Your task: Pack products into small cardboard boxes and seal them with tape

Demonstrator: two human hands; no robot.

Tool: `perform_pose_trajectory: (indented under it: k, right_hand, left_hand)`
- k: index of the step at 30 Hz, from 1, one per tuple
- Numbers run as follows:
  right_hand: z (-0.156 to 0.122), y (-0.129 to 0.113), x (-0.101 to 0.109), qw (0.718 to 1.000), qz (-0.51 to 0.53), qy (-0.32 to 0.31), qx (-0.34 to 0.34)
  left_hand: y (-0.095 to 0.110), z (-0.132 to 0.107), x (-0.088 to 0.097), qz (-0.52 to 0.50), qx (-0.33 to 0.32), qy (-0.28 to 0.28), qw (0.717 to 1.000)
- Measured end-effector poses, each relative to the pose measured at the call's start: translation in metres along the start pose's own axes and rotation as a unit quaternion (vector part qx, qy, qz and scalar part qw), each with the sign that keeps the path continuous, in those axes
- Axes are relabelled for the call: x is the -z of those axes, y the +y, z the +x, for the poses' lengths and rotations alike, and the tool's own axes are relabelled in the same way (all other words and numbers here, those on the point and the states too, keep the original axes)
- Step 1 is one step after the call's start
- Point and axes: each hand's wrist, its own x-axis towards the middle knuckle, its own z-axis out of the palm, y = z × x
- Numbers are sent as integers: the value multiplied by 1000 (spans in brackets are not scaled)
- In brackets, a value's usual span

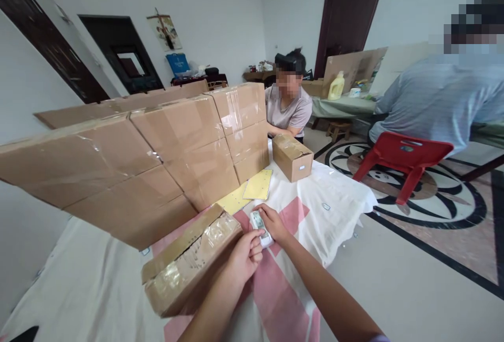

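Small white rectangular pack point(258, 220), its face printed, grasped by the right hand point(274, 224) and pinched by the curled left hand point(247, 254), over wrinkled pink-and-white cloth point(281, 297), beside a glossy-taped, oblong brown cardboard box point(192, 258).

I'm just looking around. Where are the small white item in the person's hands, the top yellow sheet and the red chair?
Small white item point(256, 220): head view, on its printed upper face.
Top yellow sheet point(258, 184): head view, middle of its surface.
Red chair point(408, 157): head view, on its backrest.
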Motion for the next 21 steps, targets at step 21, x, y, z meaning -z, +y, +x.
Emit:
perform_pose_trajectory:
  k: [21]
  right_hand:
    - [3,0,2,1000,-8,-14,-26]
  left_hand:
    - [-10,-4,-2,-54,-22,13,998]
